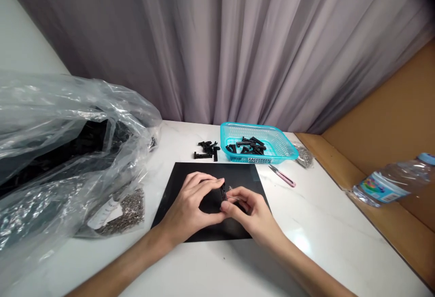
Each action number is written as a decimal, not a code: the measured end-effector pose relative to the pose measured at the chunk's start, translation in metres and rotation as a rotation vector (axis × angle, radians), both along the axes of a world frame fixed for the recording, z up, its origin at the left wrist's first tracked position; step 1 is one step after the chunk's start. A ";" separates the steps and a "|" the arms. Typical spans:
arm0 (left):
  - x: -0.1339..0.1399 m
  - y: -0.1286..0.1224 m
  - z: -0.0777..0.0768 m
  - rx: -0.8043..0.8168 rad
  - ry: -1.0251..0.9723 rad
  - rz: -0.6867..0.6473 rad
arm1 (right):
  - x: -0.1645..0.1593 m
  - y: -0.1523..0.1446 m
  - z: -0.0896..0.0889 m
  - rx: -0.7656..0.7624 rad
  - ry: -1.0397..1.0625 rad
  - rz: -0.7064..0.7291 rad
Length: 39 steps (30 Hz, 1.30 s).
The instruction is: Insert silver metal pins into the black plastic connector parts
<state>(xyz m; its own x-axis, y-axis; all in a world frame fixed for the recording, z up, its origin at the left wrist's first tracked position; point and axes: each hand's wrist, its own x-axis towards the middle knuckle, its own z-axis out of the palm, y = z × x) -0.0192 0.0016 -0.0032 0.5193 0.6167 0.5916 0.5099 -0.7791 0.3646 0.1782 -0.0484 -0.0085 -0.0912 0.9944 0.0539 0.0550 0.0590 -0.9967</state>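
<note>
grips a slim black part (223,192) over the black mat (234,170), right between both hands, spanned from end to end by the left hand (197,199), with forefinger at the far end and thumb close to the near one. points the part's long axis roughly away from the body; cannot tell whether tipped upright or lying flatter. meets it from the right side with the right hand (249,206), seemingly closed in a pinch on a thin pale piece (234,197), too fine to name. hinges, by the look of it, on that crossing: right fingertips set crosswise to the long axis, at the near half, touching or only just beside, hard to say which; left hand nearer still, already framing both ends. just beyond the right fingertips, shows tiny metal bits (230,188). farther off on the white counter (183,138), shows loose black parts (207,150), then a blue basket (288,150) to their right, holding black pieces (251,145), with pink-handled snips (282,176) near the mat's right edge.
</note>
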 end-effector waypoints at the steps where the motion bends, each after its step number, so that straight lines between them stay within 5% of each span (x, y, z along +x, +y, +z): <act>1: 0.000 0.000 -0.002 0.018 0.007 -0.010 | -0.002 0.000 -0.003 -0.014 0.003 0.001; 7: -0.002 0.005 -0.007 0.030 0.069 0.026 | 0.009 0.027 -0.010 0.111 -0.089 -0.100; 12: -0.006 0.011 -0.008 -0.001 0.119 0.153 | 0.068 0.092 0.010 0.615 -0.786 -0.442; 14: -0.009 0.016 -0.009 -0.008 0.143 0.158 | 0.092 0.118 0.015 0.663 -1.058 -0.434; 18: -0.016 0.031 -0.009 -0.090 0.072 0.226 | 0.112 0.142 0.017 0.639 -1.131 -0.398; 24: -0.034 0.053 -0.008 -0.151 -0.010 0.353 | 0.053 0.111 0.025 0.777 -1.273 -0.524; 28: -0.037 0.057 -0.012 -0.182 -0.017 0.379 | -0.023 0.100 0.021 0.763 -1.312 -0.029; 30: -0.037 0.057 -0.014 -0.204 -0.034 0.391 | -0.049 0.106 0.014 0.718 -1.321 0.009; 39: -0.037 0.059 -0.020 -0.303 -0.124 0.424 | -0.054 0.135 0.000 0.545 -1.333 0.032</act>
<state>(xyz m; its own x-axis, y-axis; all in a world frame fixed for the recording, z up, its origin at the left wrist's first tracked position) -0.0558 0.0603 -0.0230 0.1254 0.9100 0.3951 0.6957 -0.3646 0.6189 0.1243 0.0866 -0.0085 -0.3969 0.8748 0.2778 0.9021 0.4276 -0.0577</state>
